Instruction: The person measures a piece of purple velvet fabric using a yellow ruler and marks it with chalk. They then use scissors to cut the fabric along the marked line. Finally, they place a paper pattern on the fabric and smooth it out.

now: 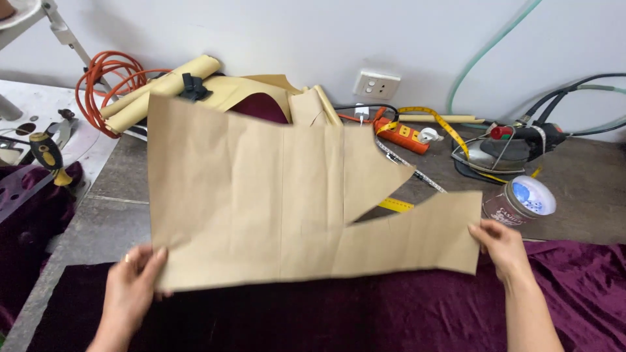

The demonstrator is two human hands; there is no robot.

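Brown paper pattern piece (261, 195), creased, with a wedge cut in its right side, held up over dark red velvet cloth (391, 313) on the table. Left hand (130, 290) pinches its lower left corner; right hand (501, 248) pinches its lower right edge. Behind: iron (505, 151), tin (520, 201), orange cord (104, 78).

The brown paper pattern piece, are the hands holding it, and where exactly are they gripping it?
Yes. The left hand grips the brown paper pattern piece at its lower left corner, the right hand at its lower right edge.
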